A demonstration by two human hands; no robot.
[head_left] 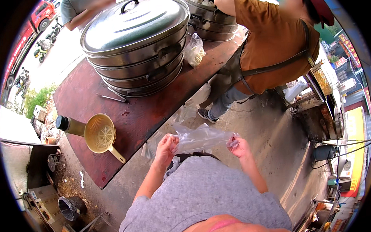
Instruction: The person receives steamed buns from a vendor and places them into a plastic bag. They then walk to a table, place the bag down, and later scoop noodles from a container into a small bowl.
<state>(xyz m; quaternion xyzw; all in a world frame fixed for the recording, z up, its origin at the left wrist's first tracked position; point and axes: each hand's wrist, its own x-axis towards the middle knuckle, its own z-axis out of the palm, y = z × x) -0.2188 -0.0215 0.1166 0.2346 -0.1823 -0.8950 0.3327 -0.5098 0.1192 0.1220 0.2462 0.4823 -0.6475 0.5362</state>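
Fingers pinched together, the left hand [165, 149] clamps one end of a clear, thin plastic bag [200, 139], the right hand [239, 148] its other. It stretches just beyond the edge of a dark-red, smooth-topped table [82, 158], with open grey concrete floor [261, 131] rightward. Tabletop, left to right: one dark-capped cylindrical bottle [73, 126], one pale-yellow plastic strainer [99, 133], two round steel steamer stacks [130, 69].

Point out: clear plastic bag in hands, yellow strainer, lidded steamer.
clear plastic bag [204, 140], head view: middle of the film
yellow strainer [99, 133], head view: perforated bowl
lidded steamer [134, 39], head view: top of the lid
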